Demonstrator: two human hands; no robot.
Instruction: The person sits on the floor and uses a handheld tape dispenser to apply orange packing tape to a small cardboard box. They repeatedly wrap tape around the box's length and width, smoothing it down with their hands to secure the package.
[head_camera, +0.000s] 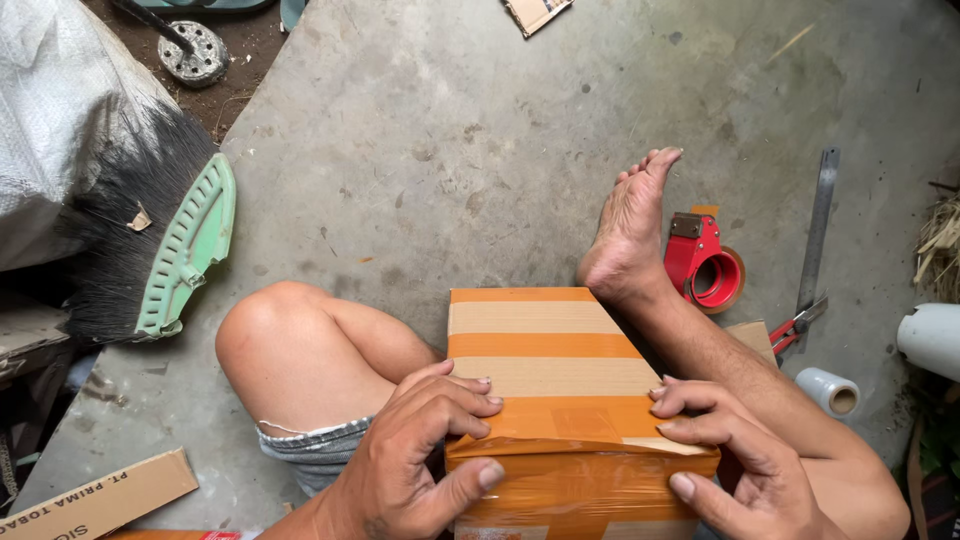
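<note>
Person sat on a concrete floor, cardboard box between the legs, wrapped in orange tape bands across the top and shiny orange tape over the near end. Left hand pressed on the box's near left corner, fingers together and flat on the top, thumb spread down onto the near face. Right hand gripped the near right corner, fingertips curled on the top edge, thumb pressed on the near face. Both hands were clamped on the box edge, smoothing tape. Left knee bent up just left of the box; right bare foot lay on the floor beyond the box's far right corner.

Red tape dispenser sat just right of the foot. Metal ruler lay further right, red-handled scissors at its near end. Clear tape roll sat near the right forearm. Broom with green head lay at left, well apart, against a white sack. Cardboard piece lay at bottom left.
</note>
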